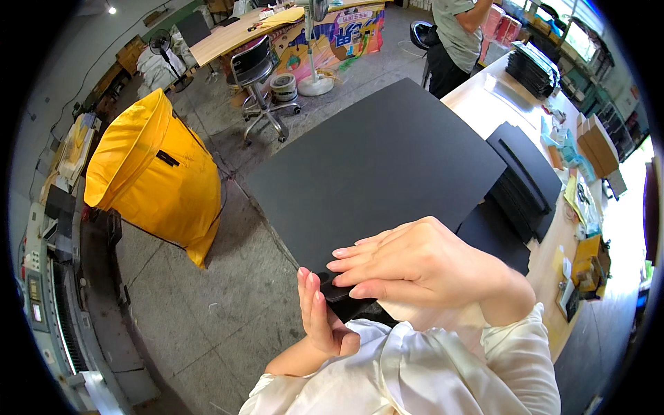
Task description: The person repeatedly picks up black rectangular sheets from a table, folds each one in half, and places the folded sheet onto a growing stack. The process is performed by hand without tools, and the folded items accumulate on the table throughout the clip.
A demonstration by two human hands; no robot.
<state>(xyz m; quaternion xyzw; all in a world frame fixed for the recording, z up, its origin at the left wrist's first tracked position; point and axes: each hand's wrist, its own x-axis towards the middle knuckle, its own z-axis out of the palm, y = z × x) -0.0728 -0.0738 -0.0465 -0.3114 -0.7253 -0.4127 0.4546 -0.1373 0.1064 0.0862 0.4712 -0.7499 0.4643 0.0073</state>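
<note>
A: What's in hand?

B: A large black sheet (pixel 377 162), thin card or board by the look of it, held out flat over the edge of the white worktable (pixel 484 93). It runs from the hands up toward 12 o'clock.

A: How are the hands set?

B: The right hand (pixel 422 266) lies flat on the sheet's near corner, fingers together and stretched toward 9 o'clock, pressing down. The left hand (pixel 319 315) stands upright against the near edge at 7 o'clock, fingers straight, bracing more than gripping.

A: How would it handle?

B: I'd judge it light and fairly stiff, since it lies flat unsupported, but smooth, so it could slide, and easy to crease at a corner. Best taken by the edges, hands apart.

A: And around it?

B: At 3 o'clock, a stack of black sheets (pixel 529 180) touching the table. Beyond, at 1 o'clock, another black stack (pixel 531 69) and a person (pixel 456 34) standing. A brown box (pixel 598 145) sits at 2 o'clock. At 9 o'clock a yellow sack (pixel 155 173) stands on the floor, well apart; a swivel chair (pixel 259 83) and fan stand (pixel 315 76) lie at 11 o'clock.
</note>
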